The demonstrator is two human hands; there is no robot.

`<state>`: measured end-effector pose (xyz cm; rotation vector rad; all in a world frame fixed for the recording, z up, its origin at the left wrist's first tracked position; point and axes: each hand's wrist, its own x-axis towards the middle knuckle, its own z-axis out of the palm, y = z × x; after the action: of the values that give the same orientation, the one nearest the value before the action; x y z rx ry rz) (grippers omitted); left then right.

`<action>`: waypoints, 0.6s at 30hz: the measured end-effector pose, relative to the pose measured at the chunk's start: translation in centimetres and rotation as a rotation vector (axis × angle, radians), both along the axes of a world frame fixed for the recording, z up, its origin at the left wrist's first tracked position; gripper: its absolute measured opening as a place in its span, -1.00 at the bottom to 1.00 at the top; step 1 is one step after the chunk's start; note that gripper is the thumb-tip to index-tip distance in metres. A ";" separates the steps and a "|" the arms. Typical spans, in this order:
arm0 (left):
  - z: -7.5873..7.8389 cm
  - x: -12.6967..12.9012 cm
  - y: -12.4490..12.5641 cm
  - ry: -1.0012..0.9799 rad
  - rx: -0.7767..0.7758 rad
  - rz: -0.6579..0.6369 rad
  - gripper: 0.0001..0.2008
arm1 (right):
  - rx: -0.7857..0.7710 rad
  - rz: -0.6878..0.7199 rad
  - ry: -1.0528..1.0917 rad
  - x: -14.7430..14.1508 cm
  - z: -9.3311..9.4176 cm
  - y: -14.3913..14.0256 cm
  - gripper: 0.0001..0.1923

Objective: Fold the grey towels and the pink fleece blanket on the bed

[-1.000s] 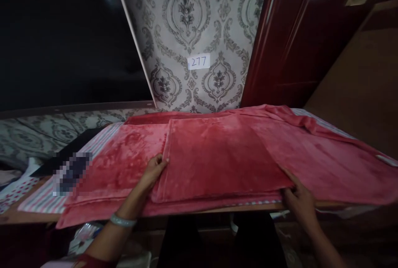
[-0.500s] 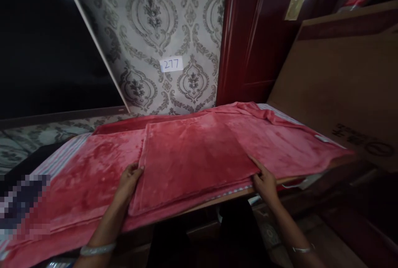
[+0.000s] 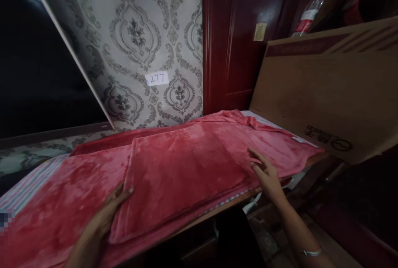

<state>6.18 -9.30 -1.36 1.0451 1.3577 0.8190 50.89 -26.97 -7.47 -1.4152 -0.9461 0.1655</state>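
A plush red-pink blanket [image 3: 180, 177] lies spread along the table, with a darker square section folded over its middle. At the left edge of this folded section is my left hand [image 3: 113, 206], its thumb on top and its fingers curled by the edge, lightly gripping it. My right hand [image 3: 264, 172] hovers just over the section's right side, fingers apart and holding nothing. Part of the left fingers is hidden by the fold.
Striped cloth [image 3: 34, 181] shows under the blanket at the left. A large cardboard box [image 3: 326, 90] stands at the right, with a plastic bottle [image 3: 307, 19] behind its top edge. A dark screen [image 3: 46, 65] is at the left, beside patterned wallpaper [image 3: 137, 40] bearing a paper label [image 3: 157, 78].
My right hand has let go of the folded section's front right corner and lifted, fingers spreading. The left stays at the left edge, its thumb straighter. The view has shifted right.
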 end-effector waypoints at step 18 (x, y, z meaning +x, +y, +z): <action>-3.2 5.2 1.0 0.324 0.588 -0.283 -0.24 | -0.656 0.823 0.151 -22.0 7.1 22.7 -0.42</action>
<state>11.39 -8.26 -4.55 1.8498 1.2111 0.8805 28.84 -4.29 -0.40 -1.4722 -1.3709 1.2712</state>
